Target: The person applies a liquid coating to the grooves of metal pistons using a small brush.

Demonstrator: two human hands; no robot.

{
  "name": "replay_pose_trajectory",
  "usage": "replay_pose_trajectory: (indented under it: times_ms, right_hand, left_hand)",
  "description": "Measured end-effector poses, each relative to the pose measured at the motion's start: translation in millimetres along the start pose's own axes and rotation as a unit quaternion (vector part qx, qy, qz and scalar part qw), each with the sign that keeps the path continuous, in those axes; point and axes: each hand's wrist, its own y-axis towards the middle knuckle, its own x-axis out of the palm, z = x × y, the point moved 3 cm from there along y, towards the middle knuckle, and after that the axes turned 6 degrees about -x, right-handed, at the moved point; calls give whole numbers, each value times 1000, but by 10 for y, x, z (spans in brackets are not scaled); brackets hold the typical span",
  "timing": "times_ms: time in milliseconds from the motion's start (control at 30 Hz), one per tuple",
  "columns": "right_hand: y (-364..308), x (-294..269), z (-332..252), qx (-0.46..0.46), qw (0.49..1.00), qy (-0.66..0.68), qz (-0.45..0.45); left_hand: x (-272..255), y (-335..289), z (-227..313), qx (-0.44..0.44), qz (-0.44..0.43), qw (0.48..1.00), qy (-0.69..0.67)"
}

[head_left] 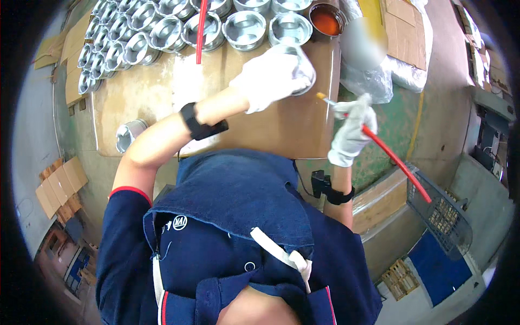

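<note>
My left hand point(271, 78), in a white glove, is closed around a silvery metal piston point(309, 71) above the table's far right part. My right hand point(355, 127), also gloved, grips a paintbrush with a long red handle point(398, 158). The brush's yellowish bristle tip point(322, 96) points toward the piston, a little apart from it. Beyond the left hand stands a round tin point(327, 20) with orange-brown liquid inside. A single piston point(130, 134) lies by my left elbow.
Many pistons point(168, 33) stand in rows across the far side of the brown table point(216, 76). A red rod point(201, 32) crosses in front of them. Cardboard point(405, 32) and plastic wrap point(368, 84) lie to the right; a grey crate point(441, 216) sits near my right elbow.
</note>
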Motion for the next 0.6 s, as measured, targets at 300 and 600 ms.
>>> replay_pose_trajectory:
  times_ms: [300, 600]
  right_hand:
    - [559, -248, 2, -22, 987, -114, 107]
    - [1456, 233, 721, 135, 986, -12, -98]
  left_hand:
    - [648, 729, 350, 27, -21, 993, 112]
    - [-634, -1207, -721, -53, 85, 989, 106]
